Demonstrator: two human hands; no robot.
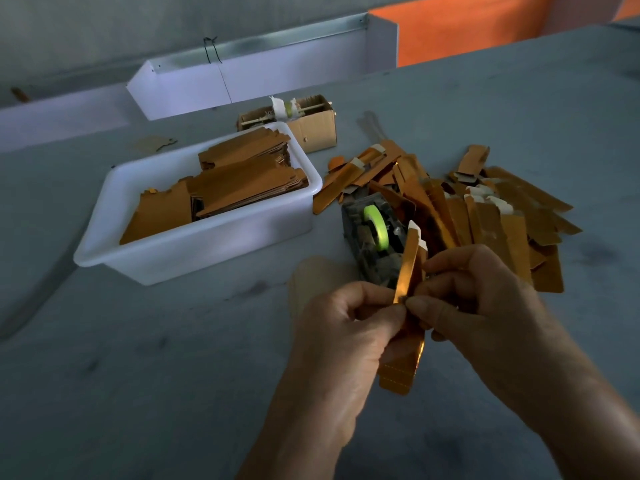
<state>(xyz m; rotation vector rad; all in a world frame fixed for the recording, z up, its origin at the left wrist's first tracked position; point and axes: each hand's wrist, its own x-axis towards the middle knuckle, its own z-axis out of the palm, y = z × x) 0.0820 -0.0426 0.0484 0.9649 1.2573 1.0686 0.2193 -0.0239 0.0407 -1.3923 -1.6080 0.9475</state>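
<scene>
Head view:

- Nearest the camera, the left hand and the right hand are seen held together above the grey table.
- A narrow gold carton blank is held upright between them, tilted slightly to the right. Its white-tipped top end is raised in front of the tape dispenser, and its lower end hangs below the palms.
- The left hand's thumb and forefinger are closed in a pinch on the blank's left edge at mid-length, and the remaining fingers are curled in beneath.
- The right hand's fingers are bent, and the same blank is pinched from the right between thumb tip and fingertips, just beside the left hand's pinch.
- The tape dispenser, dark and worn, is set on the table just beyond the hands, with a green tape roll mounted in it.
- A loose pile of gold blanks is spread to the right of the dispenser and touches it.
- A white plastic tub is placed to the left of the dispenser, with stacks of brown cardboard blanks laid in it.
- A small corrugated cardboard box is found behind the tub, with a rod laid across its open top.
- A white metal trough is seen along the far edge, and an orange panel to its right.
</scene>
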